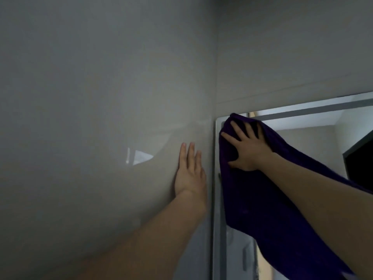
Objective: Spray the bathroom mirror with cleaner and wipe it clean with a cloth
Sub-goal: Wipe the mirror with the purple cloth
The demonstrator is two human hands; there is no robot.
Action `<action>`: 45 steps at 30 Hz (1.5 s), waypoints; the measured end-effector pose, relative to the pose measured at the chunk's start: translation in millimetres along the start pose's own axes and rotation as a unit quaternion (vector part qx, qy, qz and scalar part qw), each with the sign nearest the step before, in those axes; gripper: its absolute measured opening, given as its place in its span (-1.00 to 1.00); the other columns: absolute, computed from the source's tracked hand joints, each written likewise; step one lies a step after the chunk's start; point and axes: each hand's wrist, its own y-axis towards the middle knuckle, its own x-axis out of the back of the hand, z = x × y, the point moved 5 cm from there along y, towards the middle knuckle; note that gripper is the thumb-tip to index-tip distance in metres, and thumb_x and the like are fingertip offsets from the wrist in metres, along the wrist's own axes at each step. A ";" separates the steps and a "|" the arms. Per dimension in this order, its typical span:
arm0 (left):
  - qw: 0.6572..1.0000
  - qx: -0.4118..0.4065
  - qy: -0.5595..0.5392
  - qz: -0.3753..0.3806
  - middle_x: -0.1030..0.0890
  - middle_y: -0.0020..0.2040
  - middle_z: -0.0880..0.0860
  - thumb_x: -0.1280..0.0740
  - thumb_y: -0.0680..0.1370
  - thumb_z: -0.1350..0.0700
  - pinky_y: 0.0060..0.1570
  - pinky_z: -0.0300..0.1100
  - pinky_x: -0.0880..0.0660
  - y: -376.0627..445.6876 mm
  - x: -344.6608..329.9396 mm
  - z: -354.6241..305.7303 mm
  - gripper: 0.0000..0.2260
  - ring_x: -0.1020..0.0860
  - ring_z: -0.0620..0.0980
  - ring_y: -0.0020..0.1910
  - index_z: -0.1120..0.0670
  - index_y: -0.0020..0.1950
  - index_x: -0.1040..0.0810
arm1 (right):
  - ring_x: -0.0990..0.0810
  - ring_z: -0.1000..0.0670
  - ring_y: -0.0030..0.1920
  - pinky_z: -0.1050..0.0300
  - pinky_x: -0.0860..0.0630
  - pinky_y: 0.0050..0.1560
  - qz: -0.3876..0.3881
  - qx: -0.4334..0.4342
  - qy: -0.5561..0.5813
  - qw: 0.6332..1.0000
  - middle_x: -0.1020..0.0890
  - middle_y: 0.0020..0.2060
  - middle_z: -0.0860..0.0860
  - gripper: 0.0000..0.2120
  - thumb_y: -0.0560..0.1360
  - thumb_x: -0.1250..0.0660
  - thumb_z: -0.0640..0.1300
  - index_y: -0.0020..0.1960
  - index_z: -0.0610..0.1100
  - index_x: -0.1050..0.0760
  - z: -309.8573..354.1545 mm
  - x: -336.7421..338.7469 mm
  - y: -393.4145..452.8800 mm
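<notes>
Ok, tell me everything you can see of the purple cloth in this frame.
The purple cloth is a large, dark purple piece of soft, towel-like fabric. It is spread against the upper left corner of the mirror, covering the glass there and reaching the frame's inner edge. The right hand presses flat on it with fingers splayed. Below the hand it hangs loose in folds, trailing under the right forearm toward the bottom of the picture. The left hand rests on the wall, apart from it.

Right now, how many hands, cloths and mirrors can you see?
hands: 2, left hand flat on the wall, right hand pressing the cloth
purple cloth: 1
mirror: 1
Total: 4
</notes>
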 end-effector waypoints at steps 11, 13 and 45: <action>0.999 -0.029 0.020 0.021 0.36 0.61 0.31 -0.19 0.56 -0.41 0.20 0.55 0.51 2.9 -2.6 1.3 -0.06 0.41 0.49 0.52 0.05 0.68 0.21 | 0.37 -0.15 0.61 -0.22 0.40 0.50 0.047 0.106 0.007 0.993 0.45 0.55 0.12 0.06 0.39 -0.21 0.56 0.63 0.22 0.32 25.3 -37.7 -37.9; 0.999 -0.032 0.038 0.024 0.38 0.60 0.33 -0.19 0.53 -0.45 0.10 0.59 0.51 4.4 -5.3 -1.0 -0.03 0.42 0.51 0.51 0.02 0.68 0.23 | 0.36 -0.15 0.61 -0.25 0.38 0.51 0.038 0.077 0.003 0.996 0.44 0.57 0.13 0.09 0.35 -0.22 0.60 0.62 0.25 0.31 6.1 -20.5 -25.5; 0.994 -0.038 0.099 0.039 0.35 0.61 0.33 -0.21 0.54 -0.46 -0.12 0.73 0.48 13.0 -16.1 -14.7 -0.01 0.37 0.58 0.49 0.00 0.66 0.30 | 0.39 -0.17 0.60 -0.23 0.39 0.52 0.047 0.024 0.080 0.995 0.43 0.59 0.07 0.06 0.50 -0.32 0.32 0.65 0.06 0.35 40.8 -7.9 13.0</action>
